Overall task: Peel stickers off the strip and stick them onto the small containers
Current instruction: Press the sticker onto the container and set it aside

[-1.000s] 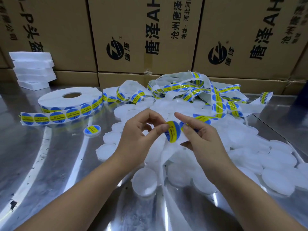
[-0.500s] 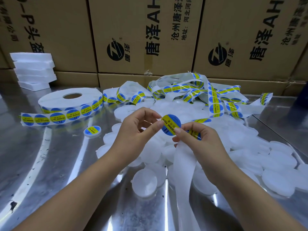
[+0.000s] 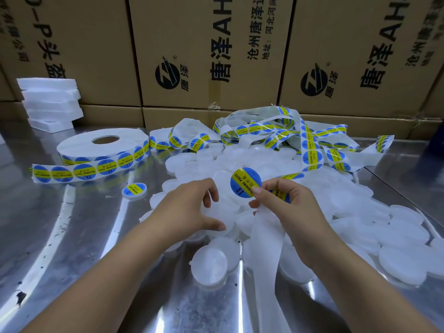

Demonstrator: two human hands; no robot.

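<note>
Pinched at its lower right edge, a round blue-and-yellow sticker (image 3: 245,182) is held up by the right hand (image 3: 290,207), index fingertip on its face and thumb below. The sticker is off its backing and held above the heap of containers (image 3: 360,212), just at 1 o'clock from the left hand (image 3: 189,207). The same right hand is closed on the strip (image 3: 264,239): the bare white backing hangs from it toward 6 o'clock, and a further sticker on the strip is partly covered by the fingers.

The left hand is spread over the near edge of the heap, fingers curved at the top and thumb at the bottom around one white container. Whether that container is actually gripped cannot be told.

One labelled container (image 3: 134,190) is noted apart from the heap, at 9 o'clock from the left hand, on the metal table (image 3: 36,224). A roll (image 3: 103,145) of stickers lies flat at 10 o'clock, its tail trailing toward 9 o'clock. Loose lengths of sticker tape (image 3: 276,131) are tangled over the heap at 12 o'clock. Printed cardboard boxes (image 3: 192,44) are stacked along the back. A pile of white blocks (image 3: 50,102) is recorded at the far left, against the boxes.
</note>
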